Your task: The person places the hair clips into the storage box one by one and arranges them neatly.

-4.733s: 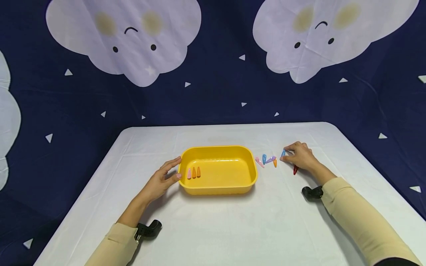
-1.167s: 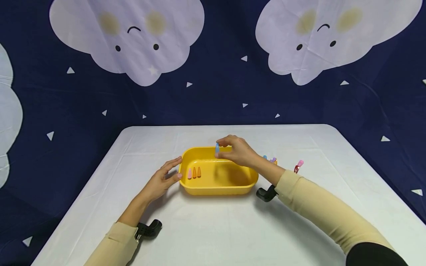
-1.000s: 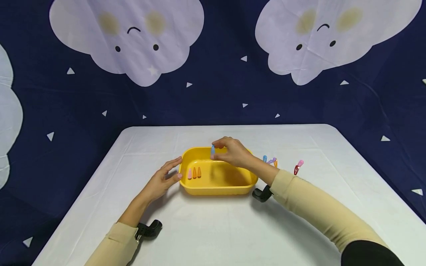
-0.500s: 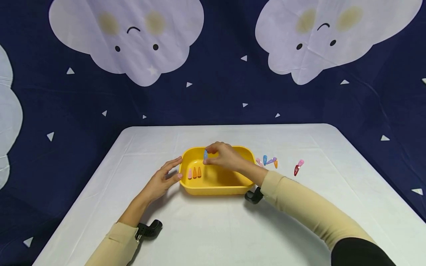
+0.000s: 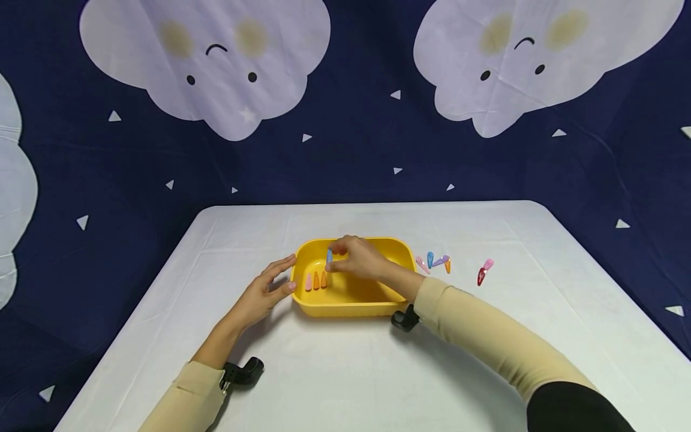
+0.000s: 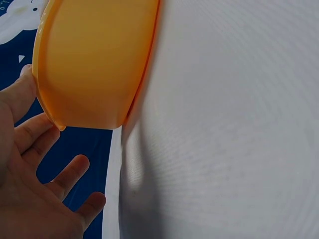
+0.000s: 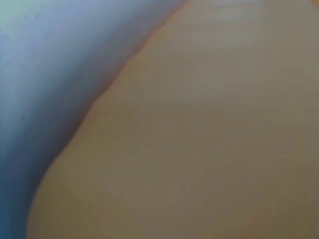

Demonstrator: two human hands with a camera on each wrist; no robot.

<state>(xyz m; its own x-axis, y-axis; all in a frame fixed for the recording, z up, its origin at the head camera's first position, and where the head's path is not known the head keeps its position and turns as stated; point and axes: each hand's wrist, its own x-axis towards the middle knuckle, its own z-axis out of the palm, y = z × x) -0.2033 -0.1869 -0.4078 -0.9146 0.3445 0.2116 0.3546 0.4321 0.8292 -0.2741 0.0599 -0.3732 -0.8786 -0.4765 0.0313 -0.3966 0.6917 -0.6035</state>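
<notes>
I see the right hand (image 5: pixel 360 258) pinching 1 blue clip (image 5: pixel 329 256); the left hand (image 5: pixel 260 299), fingers apart, touches the yellow tray (image 5: pixel 351 309).

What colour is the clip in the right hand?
Blue. The head view shows the clip best, in the right hand.

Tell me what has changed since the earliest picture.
The right hand has carried the blue snap hair clip leftward, from right of the yellow tray to over its left part, and still pinches it. The left hand stays at the tray's left rim; the pink clip and two orange clips inside lie as before.
</notes>
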